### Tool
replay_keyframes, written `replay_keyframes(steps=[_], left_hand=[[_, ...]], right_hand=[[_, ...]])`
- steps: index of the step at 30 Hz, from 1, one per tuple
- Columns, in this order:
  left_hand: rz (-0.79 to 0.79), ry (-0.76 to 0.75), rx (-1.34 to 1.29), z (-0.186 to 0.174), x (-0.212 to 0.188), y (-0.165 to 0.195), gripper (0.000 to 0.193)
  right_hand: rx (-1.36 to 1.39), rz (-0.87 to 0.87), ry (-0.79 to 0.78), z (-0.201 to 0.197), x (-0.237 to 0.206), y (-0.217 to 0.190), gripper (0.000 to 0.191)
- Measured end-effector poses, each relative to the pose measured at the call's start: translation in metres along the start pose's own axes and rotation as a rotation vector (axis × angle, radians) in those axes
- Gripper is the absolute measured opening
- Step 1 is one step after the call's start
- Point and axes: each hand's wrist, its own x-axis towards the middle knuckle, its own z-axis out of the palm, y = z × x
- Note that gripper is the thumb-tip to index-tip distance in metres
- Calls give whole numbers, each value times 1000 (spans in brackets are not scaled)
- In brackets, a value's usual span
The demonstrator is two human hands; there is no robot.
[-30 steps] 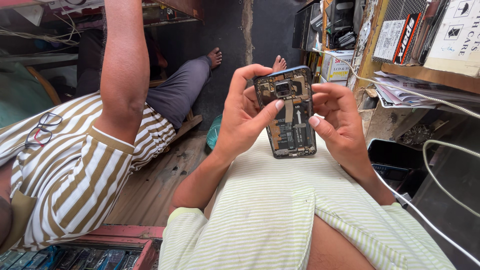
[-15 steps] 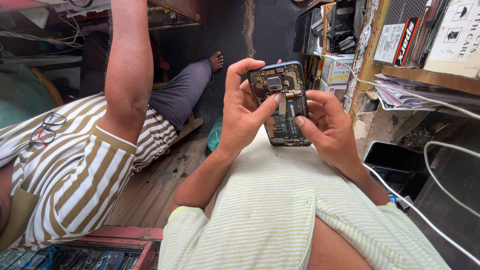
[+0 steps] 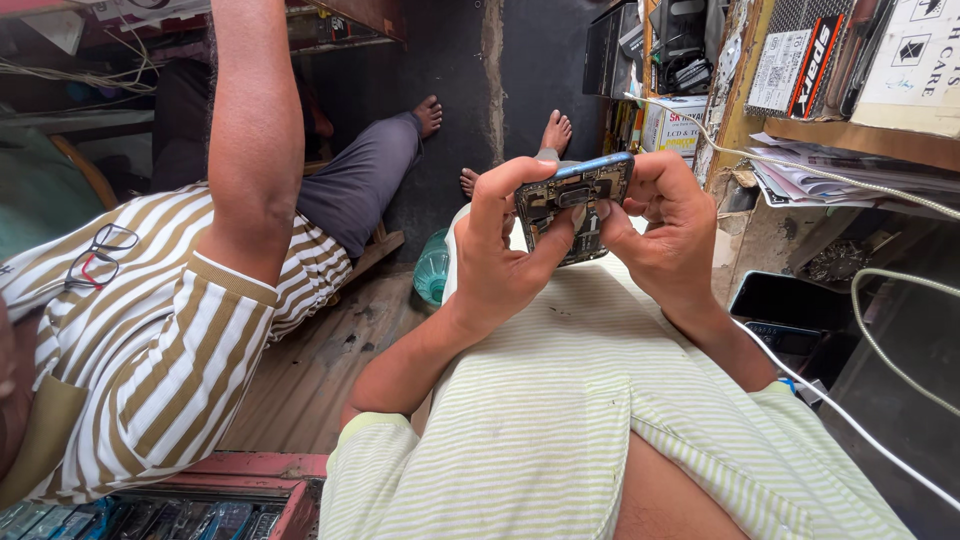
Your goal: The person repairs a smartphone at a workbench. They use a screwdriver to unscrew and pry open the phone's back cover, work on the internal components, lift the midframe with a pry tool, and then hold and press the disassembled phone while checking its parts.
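An opened smartphone [image 3: 577, 200] with a blue frame shows its bare circuit boards and parts. I hold it with both hands above my lap, which is covered in pale green striped cloth [image 3: 560, 400]. My left hand [image 3: 498, 255] grips its left edge, thumb pressed on the lower inside. My right hand [image 3: 665, 230] grips the right edge, with the thumb resting on the inner parts. The phone's lower end is hidden by my thumbs.
Another person in a brown-and-white striped shirt [image 3: 150, 340] sits close on my left, an arm [image 3: 255, 120] raised, glasses [image 3: 95, 255] hanging on the shirt. Shelves with boxes and papers [image 3: 840, 170] stand at the right, white cables [image 3: 880, 300] hang there, and a tray of phones [image 3: 150, 520] sits bottom left.
Both hands have carried the phone upward and tilted its top away from me. My thumbs have shifted lower over the inner parts.
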Motion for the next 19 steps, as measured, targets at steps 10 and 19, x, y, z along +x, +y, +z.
replay_keyframes(steps=[10,19], left_hand=[[-114,-17,-53,-3,9,7,45],[-211,-12,-64,-7,15,7,50]], right_hand=[[90,67,-2,-3,2,7,23],[204,117,-24,-1,7,9,26]])
